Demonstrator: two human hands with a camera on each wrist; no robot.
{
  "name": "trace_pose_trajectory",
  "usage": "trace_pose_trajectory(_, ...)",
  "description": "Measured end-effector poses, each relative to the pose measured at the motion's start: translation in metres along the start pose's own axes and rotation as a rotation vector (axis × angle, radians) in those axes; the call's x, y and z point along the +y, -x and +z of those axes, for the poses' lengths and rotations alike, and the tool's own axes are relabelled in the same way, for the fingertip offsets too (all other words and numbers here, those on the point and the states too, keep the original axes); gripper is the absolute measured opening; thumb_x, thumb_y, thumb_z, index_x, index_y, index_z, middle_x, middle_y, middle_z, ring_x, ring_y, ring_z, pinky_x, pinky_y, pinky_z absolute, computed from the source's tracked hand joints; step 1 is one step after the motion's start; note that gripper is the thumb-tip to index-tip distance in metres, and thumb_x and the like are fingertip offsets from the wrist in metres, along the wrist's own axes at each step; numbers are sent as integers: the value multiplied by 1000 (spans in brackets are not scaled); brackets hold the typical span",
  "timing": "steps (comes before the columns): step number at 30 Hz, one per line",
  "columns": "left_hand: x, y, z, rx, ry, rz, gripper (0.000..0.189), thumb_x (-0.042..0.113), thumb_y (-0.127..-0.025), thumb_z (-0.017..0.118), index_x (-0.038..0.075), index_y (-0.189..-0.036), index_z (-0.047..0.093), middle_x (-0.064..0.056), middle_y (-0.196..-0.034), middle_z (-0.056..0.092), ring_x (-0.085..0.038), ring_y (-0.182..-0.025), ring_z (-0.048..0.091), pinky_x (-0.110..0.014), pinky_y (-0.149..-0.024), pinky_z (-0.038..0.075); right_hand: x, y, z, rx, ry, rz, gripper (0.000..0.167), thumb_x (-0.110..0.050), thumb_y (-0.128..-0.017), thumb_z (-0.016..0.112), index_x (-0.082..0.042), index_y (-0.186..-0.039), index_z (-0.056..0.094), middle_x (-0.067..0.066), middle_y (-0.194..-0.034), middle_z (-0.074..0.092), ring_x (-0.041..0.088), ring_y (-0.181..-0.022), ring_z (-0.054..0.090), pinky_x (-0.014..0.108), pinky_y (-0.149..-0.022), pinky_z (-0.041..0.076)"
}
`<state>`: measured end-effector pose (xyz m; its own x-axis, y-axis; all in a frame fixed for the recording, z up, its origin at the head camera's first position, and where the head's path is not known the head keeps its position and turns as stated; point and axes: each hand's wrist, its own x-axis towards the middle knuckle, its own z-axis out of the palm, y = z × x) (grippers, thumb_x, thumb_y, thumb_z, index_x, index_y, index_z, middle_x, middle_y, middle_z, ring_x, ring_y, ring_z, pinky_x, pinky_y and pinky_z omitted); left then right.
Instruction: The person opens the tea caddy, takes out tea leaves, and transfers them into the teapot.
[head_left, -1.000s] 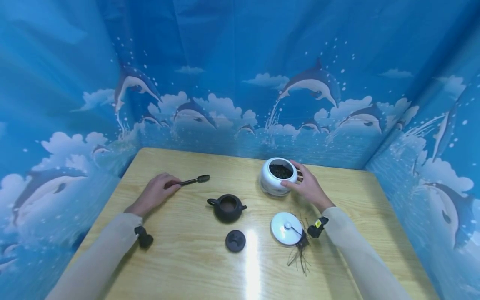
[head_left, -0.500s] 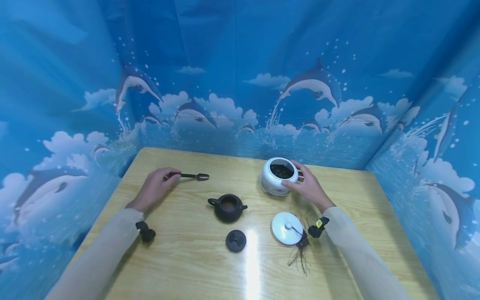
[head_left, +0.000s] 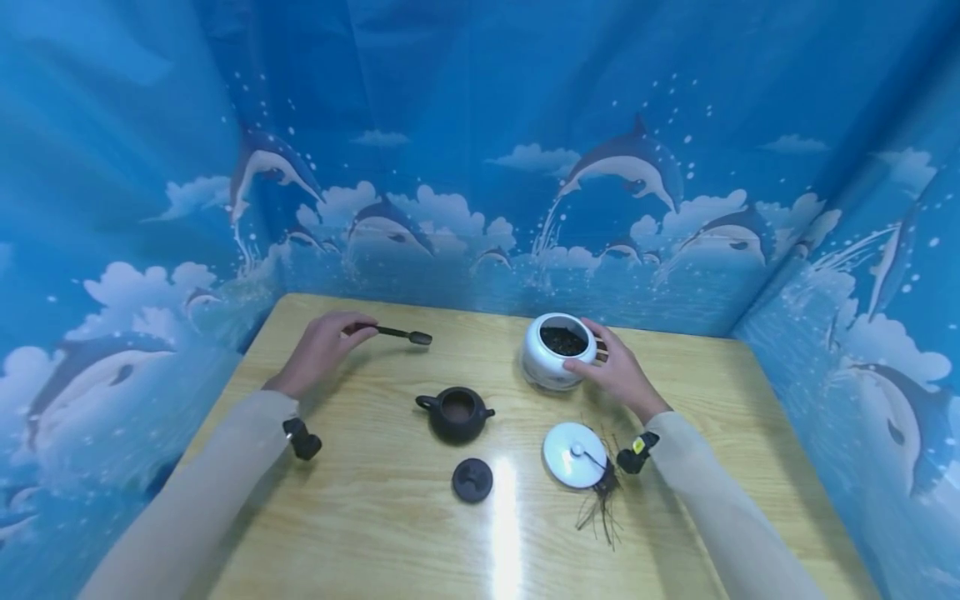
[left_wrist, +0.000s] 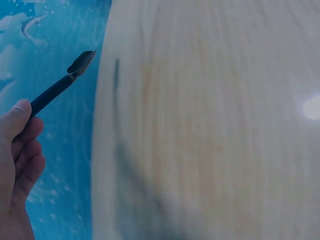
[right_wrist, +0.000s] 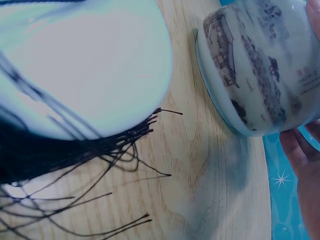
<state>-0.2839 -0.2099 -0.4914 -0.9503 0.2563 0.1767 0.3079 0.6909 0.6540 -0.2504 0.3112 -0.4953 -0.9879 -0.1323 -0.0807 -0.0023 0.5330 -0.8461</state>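
My left hand [head_left: 322,346] pinches the dark handle of a small tea scoop [left_wrist: 52,95] between thumb and fingers. The scoop is raised over the table's far left part, its head pointing right; its shadow falls on the wood in the left wrist view. My right hand [head_left: 617,372] grips the right side of a round white porcelain jar [head_left: 546,372], thumb in front and fingers behind. Dark tea leaves [head_left: 564,341] lie inside the jar. A painted landscape shows on its wall [right_wrist: 265,65] in the right wrist view.
An open dark teapot [head_left: 456,434] stands mid-table, handle to the left. Its dark lid [head_left: 472,481] lies nearer. A white jar lid [head_left: 570,450] with a dark tassel [head_left: 606,487] sits below my right wrist. A dolphin-print curtain [head_left: 480,167] borders the wooden table [head_left: 375,517].
My left hand has moved away from me and slightly right, carrying the scoop up from near the tabletop. The right hand and the jar have stayed in place.
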Motion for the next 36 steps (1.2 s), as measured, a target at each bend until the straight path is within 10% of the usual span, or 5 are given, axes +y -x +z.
trace_pose_trajectory(11, 50, -36, -2, -2, -71, 150, 36, 36, -111, 66, 11, -136, 76, -10, -128, 76, -29, -114, 68, -55, -98, 57, -3, 2, -2, -9, -6, -10, 108, -51, -93, 87, -23, -175, 22, 18, -178, 28, 47, -158, 39, 62, -127, 38)
trace_pose_trajectory(36, 162, -88, 44, -27, -45, 426, 31, 31, -107, 71, 13, -132, 78, -3, -116, 78, -18, -104, 67, -38, -88, 58, -3, 2, 2, 4, 9, -8, 107, -55, -93, 85, -22, -175, 24, 17, -178, 28, 46, -158, 40, 62, -126, 40)
